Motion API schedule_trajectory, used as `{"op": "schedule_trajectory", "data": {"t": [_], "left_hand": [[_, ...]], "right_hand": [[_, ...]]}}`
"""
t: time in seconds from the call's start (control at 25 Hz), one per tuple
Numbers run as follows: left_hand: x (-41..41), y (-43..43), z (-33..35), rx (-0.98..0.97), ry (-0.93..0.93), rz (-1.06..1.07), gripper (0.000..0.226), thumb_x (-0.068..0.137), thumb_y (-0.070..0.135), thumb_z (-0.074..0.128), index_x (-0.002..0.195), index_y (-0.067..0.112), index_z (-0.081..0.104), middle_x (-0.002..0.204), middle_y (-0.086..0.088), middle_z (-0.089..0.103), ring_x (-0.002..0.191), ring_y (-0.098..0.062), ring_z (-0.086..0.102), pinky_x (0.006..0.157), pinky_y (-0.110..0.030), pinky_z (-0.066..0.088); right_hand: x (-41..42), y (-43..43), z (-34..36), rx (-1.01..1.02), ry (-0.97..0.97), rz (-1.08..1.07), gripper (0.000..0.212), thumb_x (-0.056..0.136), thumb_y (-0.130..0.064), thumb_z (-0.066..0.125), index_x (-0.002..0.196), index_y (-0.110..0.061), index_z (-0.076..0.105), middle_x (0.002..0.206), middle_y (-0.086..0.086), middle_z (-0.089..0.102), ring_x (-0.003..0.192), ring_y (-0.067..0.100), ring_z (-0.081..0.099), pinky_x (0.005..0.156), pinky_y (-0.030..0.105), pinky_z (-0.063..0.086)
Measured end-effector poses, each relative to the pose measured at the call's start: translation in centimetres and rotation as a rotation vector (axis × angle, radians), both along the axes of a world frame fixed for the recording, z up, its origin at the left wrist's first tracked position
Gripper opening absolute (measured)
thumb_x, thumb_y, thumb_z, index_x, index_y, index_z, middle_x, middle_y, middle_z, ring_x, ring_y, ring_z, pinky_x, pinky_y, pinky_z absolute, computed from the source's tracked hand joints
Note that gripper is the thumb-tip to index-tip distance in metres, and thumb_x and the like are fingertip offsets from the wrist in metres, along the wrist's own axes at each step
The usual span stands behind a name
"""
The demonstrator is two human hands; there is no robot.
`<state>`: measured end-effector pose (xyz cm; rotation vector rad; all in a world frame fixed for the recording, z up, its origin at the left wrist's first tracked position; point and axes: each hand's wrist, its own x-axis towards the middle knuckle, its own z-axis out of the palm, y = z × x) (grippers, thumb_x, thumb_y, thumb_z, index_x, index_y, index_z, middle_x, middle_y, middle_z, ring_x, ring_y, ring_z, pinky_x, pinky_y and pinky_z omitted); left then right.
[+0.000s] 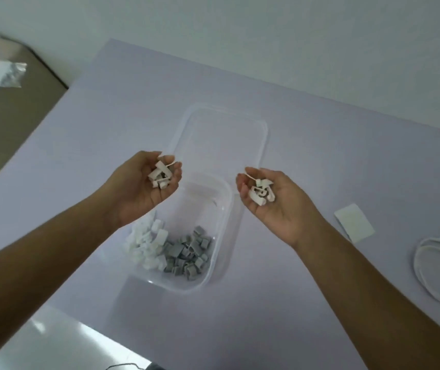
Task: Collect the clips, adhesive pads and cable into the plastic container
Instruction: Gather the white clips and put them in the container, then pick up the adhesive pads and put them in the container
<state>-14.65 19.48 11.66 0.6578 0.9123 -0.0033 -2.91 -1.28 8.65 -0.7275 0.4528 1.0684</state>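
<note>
Both forearms reach over the table. Left hand and right hand (palms up, half-cupped) each cradle white clips above the plastic container. Adhesive pads and cable lie well right.

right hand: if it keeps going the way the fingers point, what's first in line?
The right hand, cupping white clips, points up-left toward the clear lid beyond the plastic container. Likely the lid first, though depth is unclear; the hand looks raised.
</note>
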Motion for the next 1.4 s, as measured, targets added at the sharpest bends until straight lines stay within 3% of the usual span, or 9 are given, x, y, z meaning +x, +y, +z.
{"op": "schedule_trajectory", "data": {"t": [0.16,0.24,0.4,0.6,0.68,0.76,0.96,1.2,1.4], "left_hand": [[-4.2,1.8,-2.7,-0.114,0.123,0.114,0.031,0.100,0.020,0.037,0.107,-0.002,0.058,0.100,-0.019,0.065,0.094,-0.028,0.063,0.085,-0.033,0.055],[-4.9,1.6,-4.0,-0.189,0.136,0.207,0.034,0.101,0.021,0.034,0.117,-0.003,0.052,0.108,-0.022,0.059,0.103,-0.031,0.059,0.094,-0.037,0.049],[-4.8,1.5,-5.7,-0.281,0.109,0.379,0.043,0.103,0.024,0.032,0.134,-0.005,0.040,0.130,-0.024,0.048,0.130,-0.032,0.045,0.111,-0.038,0.036],[-4.4,2.9,-5.6,-0.286,0.118,0.430,0.033,0.101,0.024,0.036,0.109,-0.005,0.047,0.109,-0.021,0.049,0.090,-0.027,0.054,0.079,-0.031,0.045],[-4.6,3.1,-5.3,-0.274,0.126,0.375,0.048,0.102,0.025,0.033,0.136,-0.008,0.035,0.142,-0.021,0.040,0.123,-0.031,0.049,0.099,-0.033,0.041],[-4.5,3.2,-4.9,-0.262,0.134,0.355,0.060,0.102,0.026,0.031,0.151,-0.002,0.008,0.159,-0.018,0.015,0.146,-0.030,0.021,0.116,-0.038,0.023],[-4.6,2.8,-3.9,-0.212,0.116,0.349,0.057,0.101,0.023,0.034,0.150,0.000,0.015,0.157,-0.017,0.021,0.144,-0.031,0.026,0.115,-0.041,0.027],[-1.7,-3.7,0.3,0.210,-0.040,0.077,0.024,0.095,0.016,0.050,0.114,0.009,0.063,0.111,-0.006,0.066,0.102,-0.018,0.065,0.085,-0.029,0.053],[4.7,-14.2,-2.7,0.868,-0.179,-0.703,0.020,0.093,0.019,0.059,0.109,0.009,0.065,0.107,-0.006,0.067,0.094,-0.022,0.065,0.080,-0.028,0.055]], "right_hand": [[-4.4,6.1,0.3,-0.076,0.039,0.148,0.015,0.092,-0.002,0.051,0.093,0.007,0.063,0.085,0.021,0.063,0.082,0.027,0.064,0.075,0.033,0.059],[-5.9,8.6,-1.1,-0.152,0.065,0.180,0.019,0.094,-0.010,0.051,0.089,0.006,0.061,0.086,0.021,0.059,0.085,0.028,0.060,0.073,0.034,0.059],[-7.1,12.6,-3.9,-0.314,0.030,0.181,0.032,0.099,-0.023,0.044,0.088,0.004,0.056,0.086,0.020,0.055,0.081,0.027,0.057,0.095,0.039,0.047],[-6.6,15.5,-4.1,-0.402,-0.079,0.236,0.035,0.098,-0.030,0.045,0.116,0.000,0.050,0.114,0.018,0.053,0.110,0.031,0.053,0.097,0.038,0.041],[-6.8,15.8,-3.7,-0.412,-0.105,0.275,0.045,0.099,-0.031,0.044,0.130,0.002,0.043,0.130,0.022,0.049,0.127,0.034,0.046,0.105,0.039,0.038],[-7.0,15.7,-3.6,-0.403,-0.100,0.266,0.057,0.100,-0.031,0.042,0.141,0.006,0.031,0.145,0.025,0.038,0.135,0.035,0.039,0.112,0.041,0.034],[-7.0,14.3,-3.0,-0.358,-0.110,0.186,0.052,0.099,-0.026,0.045,0.138,0.007,0.035,0.140,0.027,0.043,0.128,0.034,0.047,0.107,0.039,0.042],[-3.2,4.4,-0.3,-0.270,-0.388,-0.097,0.016,0.093,-0.003,0.054,0.105,0.003,0.061,0.088,0.018,0.069,0.083,0.023,0.068,0.075,0.021,0.056],[1.9,-9.7,-3.8,-1.087,-0.763,-0.047,0.018,0.083,-0.006,0.067,0.100,0.001,0.067,0.096,0.018,0.071,0.074,0.018,0.066,0.071,0.025,0.055]]}}
